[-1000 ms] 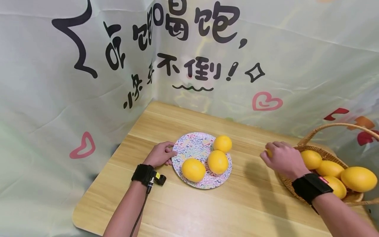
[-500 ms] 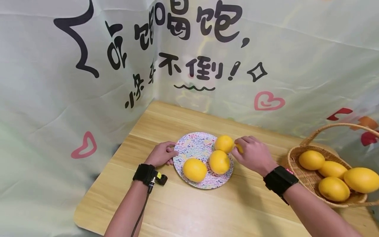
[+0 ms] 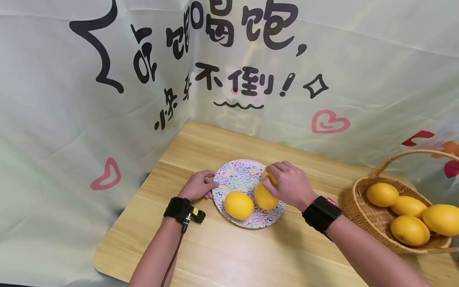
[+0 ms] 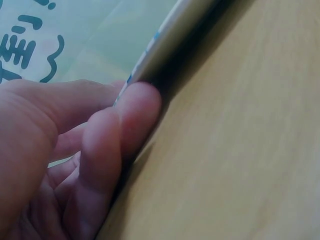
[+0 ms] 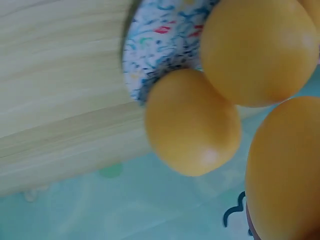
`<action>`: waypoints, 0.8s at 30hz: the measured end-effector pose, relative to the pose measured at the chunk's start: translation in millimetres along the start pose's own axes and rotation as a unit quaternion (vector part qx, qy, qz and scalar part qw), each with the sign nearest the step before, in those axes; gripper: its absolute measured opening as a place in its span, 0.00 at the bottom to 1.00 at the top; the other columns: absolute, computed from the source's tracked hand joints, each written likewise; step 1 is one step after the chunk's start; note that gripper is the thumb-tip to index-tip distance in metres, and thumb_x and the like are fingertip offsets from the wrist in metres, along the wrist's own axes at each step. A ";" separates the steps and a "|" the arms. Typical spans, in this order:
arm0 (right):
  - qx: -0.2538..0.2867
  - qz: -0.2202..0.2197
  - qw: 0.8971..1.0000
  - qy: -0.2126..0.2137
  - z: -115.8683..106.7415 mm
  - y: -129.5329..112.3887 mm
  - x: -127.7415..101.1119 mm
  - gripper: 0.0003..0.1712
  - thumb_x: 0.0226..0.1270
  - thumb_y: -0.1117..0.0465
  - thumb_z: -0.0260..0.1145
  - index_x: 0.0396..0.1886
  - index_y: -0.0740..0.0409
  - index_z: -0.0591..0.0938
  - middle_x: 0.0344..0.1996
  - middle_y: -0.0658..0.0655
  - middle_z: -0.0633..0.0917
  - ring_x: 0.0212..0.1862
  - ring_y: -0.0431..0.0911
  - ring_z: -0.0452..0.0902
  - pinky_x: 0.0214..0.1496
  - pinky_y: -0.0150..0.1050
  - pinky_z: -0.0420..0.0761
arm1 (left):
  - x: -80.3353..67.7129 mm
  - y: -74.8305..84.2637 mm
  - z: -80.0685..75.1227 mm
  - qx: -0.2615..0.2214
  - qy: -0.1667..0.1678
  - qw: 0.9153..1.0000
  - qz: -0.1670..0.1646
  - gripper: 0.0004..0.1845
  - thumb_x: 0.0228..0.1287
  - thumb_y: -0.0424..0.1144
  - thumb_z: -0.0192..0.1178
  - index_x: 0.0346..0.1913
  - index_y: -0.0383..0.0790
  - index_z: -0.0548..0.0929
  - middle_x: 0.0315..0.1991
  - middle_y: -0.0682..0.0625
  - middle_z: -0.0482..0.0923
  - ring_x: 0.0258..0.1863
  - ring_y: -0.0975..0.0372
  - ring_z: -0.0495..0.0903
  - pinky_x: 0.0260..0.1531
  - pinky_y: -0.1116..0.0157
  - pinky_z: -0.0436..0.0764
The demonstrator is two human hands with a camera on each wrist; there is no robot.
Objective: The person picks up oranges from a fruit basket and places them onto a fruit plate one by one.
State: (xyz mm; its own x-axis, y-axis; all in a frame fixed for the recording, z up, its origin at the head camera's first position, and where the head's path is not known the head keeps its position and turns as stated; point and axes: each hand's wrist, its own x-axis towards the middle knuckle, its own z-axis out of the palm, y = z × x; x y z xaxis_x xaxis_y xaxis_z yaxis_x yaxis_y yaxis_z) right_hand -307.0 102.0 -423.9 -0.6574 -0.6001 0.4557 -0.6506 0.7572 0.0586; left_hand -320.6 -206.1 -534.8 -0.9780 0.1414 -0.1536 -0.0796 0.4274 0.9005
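The right hand (image 3: 288,185) is curling its fingers around a round yellow-orange fruit (image 3: 269,177), holding it over the far side of the round paper plate with colourful squiggles (image 3: 234,175), just above two more yellow-orange fruits (image 3: 238,205) lying there. The left hand (image 3: 197,186) is pinching the plate's left rim on the light wooden table (image 3: 229,255). A woven wicker basket (image 3: 362,217) of similar fruits is standing well apart at the right.

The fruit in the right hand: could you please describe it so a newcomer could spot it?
On the wooden table lies a squiggle-patterned plate. Over its far right edge the right hand grips a yellow fruit, mostly hidden by fingers, unlike its uncovered neighbours.
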 end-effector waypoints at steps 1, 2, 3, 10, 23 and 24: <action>-0.001 -0.005 1.000 0.003 0.7 -2.1 2.8 0.12 0.68 0.54 0.64 0.39 0.57 0.89 0.40 0.58 0.91 0.44 0.54 0.87 0.45 0.47 0.90 | 0.2 -0.5 0.0 0.001 -0.001 1.000 0.001 0.29 0.71 0.42 0.67 0.71 0.41 0.75 0.31 0.48 0.84 0.20 0.60 0.84 0.23 0.65 0.86; -0.002 -0.011 1.000 0.006 1.6 -4.2 5.5 0.12 0.68 0.54 0.64 0.39 0.56 0.89 0.40 0.57 0.91 0.44 0.53 0.87 0.46 0.47 0.90 | 0.4 -0.8 0.1 0.001 -0.001 1.000 0.001 0.28 0.71 0.42 0.67 0.71 0.41 0.75 0.31 0.48 0.84 0.19 0.60 0.84 0.23 0.65 0.86; -0.002 -0.017 1.000 0.007 2.7 -6.3 8.4 0.12 0.68 0.54 0.64 0.39 0.56 0.89 0.40 0.57 0.91 0.44 0.53 0.87 0.46 0.47 0.90 | 0.6 -0.9 0.2 0.002 0.000 1.000 0.000 0.28 0.71 0.42 0.67 0.71 0.41 0.76 0.31 0.48 0.84 0.19 0.60 0.84 0.22 0.65 0.86; 0.012 -0.046 0.999 0.006 13.1 -22.6 24.9 0.12 0.68 0.55 0.62 0.40 0.55 0.89 0.40 0.56 0.91 0.44 0.52 0.87 0.47 0.46 0.90 | -0.5 0.6 1.2 -0.002 0.002 1.000 0.001 0.28 0.70 0.41 0.68 0.71 0.41 0.76 0.31 0.48 0.85 0.19 0.60 0.84 0.22 0.65 0.86; 0.040 -0.068 0.996 -0.031 39.9 -42.5 44.2 0.13 0.68 0.54 0.63 0.39 0.55 0.90 0.38 0.53 0.92 0.44 0.50 0.88 0.51 0.45 0.89 | 1.5 -0.4 -0.3 -0.007 -0.004 1.000 0.003 0.28 0.70 0.42 0.68 0.70 0.42 0.76 0.30 0.48 0.86 0.19 0.60 0.84 0.22 0.64 0.86; 0.044 -0.066 0.996 -0.036 41.5 -42.9 44.8 0.14 0.68 0.53 0.63 0.39 0.55 0.90 0.38 0.53 0.92 0.44 0.50 0.88 0.52 0.45 0.89 | 1.7 -0.4 -0.5 -0.009 -0.004 1.000 0.003 0.28 0.70 0.42 0.68 0.71 0.42 0.76 0.30 0.48 0.86 0.19 0.60 0.84 0.22 0.64 0.86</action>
State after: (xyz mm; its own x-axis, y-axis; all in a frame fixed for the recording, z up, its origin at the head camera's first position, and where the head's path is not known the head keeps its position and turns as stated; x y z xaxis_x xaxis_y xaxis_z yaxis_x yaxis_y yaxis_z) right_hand -324.4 31.9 -442.8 -0.5884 -0.7119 0.3833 -0.7615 0.6473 0.0332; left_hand -322.3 -206.4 -535.3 -0.9767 0.1519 -0.1515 -0.0769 0.4111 0.9083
